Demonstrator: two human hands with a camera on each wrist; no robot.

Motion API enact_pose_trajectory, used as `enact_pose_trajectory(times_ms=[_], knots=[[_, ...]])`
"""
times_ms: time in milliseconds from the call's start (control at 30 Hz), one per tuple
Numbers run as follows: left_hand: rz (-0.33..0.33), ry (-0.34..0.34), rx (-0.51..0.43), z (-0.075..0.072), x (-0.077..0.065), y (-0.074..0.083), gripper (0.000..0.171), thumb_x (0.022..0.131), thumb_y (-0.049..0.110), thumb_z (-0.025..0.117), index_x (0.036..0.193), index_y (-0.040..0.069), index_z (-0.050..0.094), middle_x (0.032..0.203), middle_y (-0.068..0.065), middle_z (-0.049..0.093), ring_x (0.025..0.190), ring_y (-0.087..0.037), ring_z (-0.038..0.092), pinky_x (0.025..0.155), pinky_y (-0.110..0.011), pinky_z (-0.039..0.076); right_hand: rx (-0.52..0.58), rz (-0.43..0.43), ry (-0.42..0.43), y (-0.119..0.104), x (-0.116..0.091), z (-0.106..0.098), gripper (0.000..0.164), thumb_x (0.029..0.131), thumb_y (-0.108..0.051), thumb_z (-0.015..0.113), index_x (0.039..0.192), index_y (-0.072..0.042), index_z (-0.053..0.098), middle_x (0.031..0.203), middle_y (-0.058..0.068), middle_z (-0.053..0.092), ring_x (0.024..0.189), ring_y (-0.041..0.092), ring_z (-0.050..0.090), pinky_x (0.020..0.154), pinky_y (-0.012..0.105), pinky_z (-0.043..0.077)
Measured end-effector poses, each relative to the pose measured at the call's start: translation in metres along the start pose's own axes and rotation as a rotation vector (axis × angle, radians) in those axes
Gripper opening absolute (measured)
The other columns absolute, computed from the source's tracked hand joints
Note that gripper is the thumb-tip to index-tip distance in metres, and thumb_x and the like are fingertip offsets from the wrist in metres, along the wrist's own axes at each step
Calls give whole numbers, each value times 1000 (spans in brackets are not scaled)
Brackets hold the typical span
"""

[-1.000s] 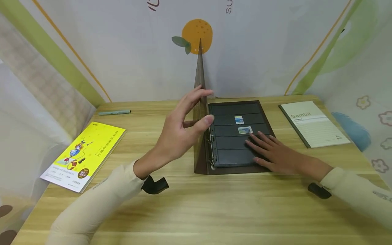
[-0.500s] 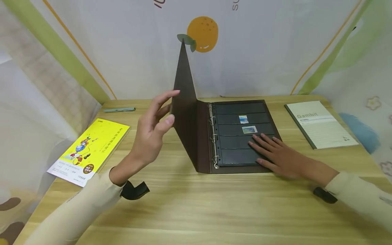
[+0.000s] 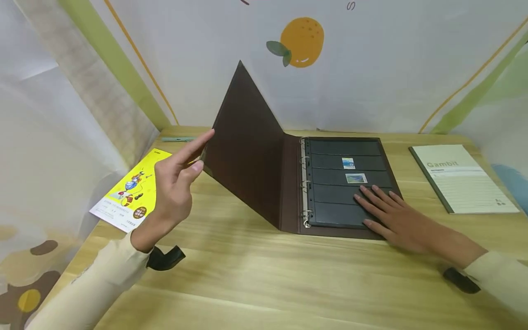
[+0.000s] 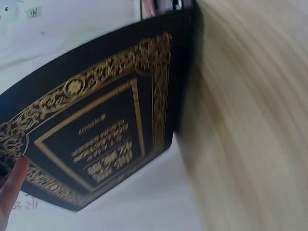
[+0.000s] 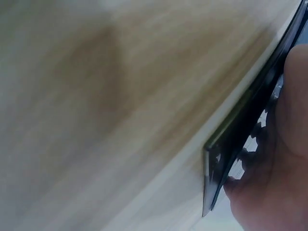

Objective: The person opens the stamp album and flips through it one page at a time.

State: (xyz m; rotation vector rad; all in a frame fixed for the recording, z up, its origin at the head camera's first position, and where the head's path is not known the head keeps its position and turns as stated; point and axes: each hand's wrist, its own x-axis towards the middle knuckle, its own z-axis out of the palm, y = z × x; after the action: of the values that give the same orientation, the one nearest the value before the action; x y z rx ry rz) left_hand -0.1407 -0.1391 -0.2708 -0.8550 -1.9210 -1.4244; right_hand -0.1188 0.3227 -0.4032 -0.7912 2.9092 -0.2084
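Note:
A dark brown ring-binder stamp album [image 3: 290, 183] lies open on the table, its front cover [image 3: 247, 151] raised and leaning left. My left hand [image 3: 175, 188] holds the cover's free edge between thumb and fingers; some fingers are hidden behind it. In the left wrist view, gold ornament and lettering show on the cover's outer face [image 4: 96, 130], with a finger against it. On the black pocket page [image 3: 334, 213] are two small stamps, a blue-and-white one [image 3: 348, 163] and a landscape one [image 3: 356, 178]. My right hand [image 3: 396, 220] rests flat on the page's lower right, fingers spread.
A yellow book [image 3: 136, 188] lies at the left, partly behind my left hand. Beyond it is a pale green pen [image 3: 177, 139]. A Gambit notebook [image 3: 462, 178] lies at the right. Patterned white curtains [image 3: 371, 68] hang around the wooden table [image 3: 247, 275].
The cover has swung from upright toward the left with my left hand, showing more of its inner face. My right hand stays on the page. The head view has shifted left.

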Motion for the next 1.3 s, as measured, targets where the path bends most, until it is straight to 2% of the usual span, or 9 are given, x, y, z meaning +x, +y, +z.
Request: enact_pose_trajectory(times_ms=[233,333,500,667,733,833,933,1167,1300], knots=[[271,-46,405,-20,-2,-9,37,100,20,56,128,-2,68,125,-16,71,117,-21,70,106,-18,47,28,4,26,-1,-8,2,65,109,-40,43,164,-25,13,172,11,9,160,32,1,128,49,-10],[331,-74,431,-34,-3,-13,41,101,35,63,121,0,74,118,-17,74,112,-20,73,104,-16,48,24,-1,39,-1,-9,3,65,109,-39,43,164,-25,13,172,11,10,160,30,0,127,46,-12],[340,-149,413,-63,-9,-19,44,92,41,70,106,1,80,105,-17,78,114,6,66,90,-6,49,31,2,40,0,-10,3,65,108,-39,44,164,-25,14,172,10,10,160,29,-2,127,45,-14],[334,-314,509,-92,-18,-23,46,95,43,64,103,1,81,102,-12,79,114,17,60,51,-2,28,28,2,38,1,-10,1,65,108,-39,44,164,-25,14,172,10,10,160,29,-2,127,45,-14],[320,-375,559,-99,-20,-24,50,97,47,59,105,2,80,103,-11,79,113,13,62,47,-7,32,14,0,42,1,-10,0,65,108,-39,44,164,-25,14,172,11,10,160,29,-1,127,45,-15],[284,-448,654,-105,-24,-27,60,99,55,49,110,4,79,105,-9,79,104,-6,74,63,-19,54,-1,-1,47,2,-11,-1,66,108,-39,45,164,-25,14,171,12,10,160,29,-1,126,43,-16],[221,-547,740,-109,-32,-29,65,99,57,42,114,5,78,110,-8,78,91,-24,77,77,-35,57,-4,-2,45,2,-11,-2,66,108,-39,45,164,-24,14,171,12,10,160,30,-2,126,42,-17],[8,-831,914,-97,-46,-31,32,82,14,82,112,6,78,117,-16,75,104,-31,74,74,-45,61,10,3,23,2,-7,-4,66,108,-41,44,164,-25,13,171,13,10,160,32,0,127,46,-15],[-38,-881,984,-74,-54,-33,42,86,31,79,117,3,75,122,-20,73,114,-37,70,86,-49,59,30,-3,11,-1,-3,-3,66,108,-42,44,164,-26,14,171,12,11,160,33,2,127,50,-10]])
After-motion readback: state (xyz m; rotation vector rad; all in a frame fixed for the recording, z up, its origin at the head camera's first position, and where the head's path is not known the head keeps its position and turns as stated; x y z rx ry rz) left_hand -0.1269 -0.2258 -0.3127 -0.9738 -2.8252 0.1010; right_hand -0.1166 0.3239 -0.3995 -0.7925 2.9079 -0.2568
